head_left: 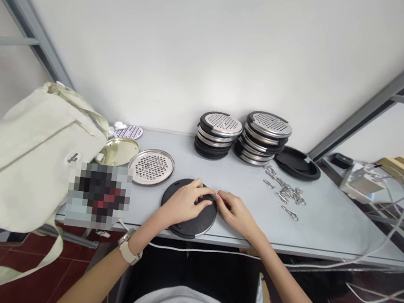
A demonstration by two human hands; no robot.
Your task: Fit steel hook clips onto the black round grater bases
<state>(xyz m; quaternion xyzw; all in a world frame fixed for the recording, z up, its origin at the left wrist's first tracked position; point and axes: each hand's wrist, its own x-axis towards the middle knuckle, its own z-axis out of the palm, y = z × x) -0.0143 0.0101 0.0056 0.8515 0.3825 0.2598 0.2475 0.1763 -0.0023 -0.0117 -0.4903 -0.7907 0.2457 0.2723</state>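
A black round disc (pixel 193 226) lies at the table's front edge. Over its upper part my left hand (pixel 190 203) is bent, its fingers pressing on the disc near the right rim. My right hand (pixel 233 212) comes in from the right, thumb and forefinger pinched at that rim on a small shiny metal clip (pixel 213 196), mostly hidden by the fingertips. Several loose metal clips (pixel 290 193) lie to the right. Up and left of the disc sits a round metal grater plate (pixel 151 167).
Two stacks of black-rimmed grater discs, a left stack (pixel 218 136) and a right stack (pixel 264 139), stand by the wall beside a black round tray (pixel 298 164). A gold-coloured lid (pixel 119 151) and a cream bag (pixel 32 150) are left. A white cable (pixel 211 252) runs along the front edge.
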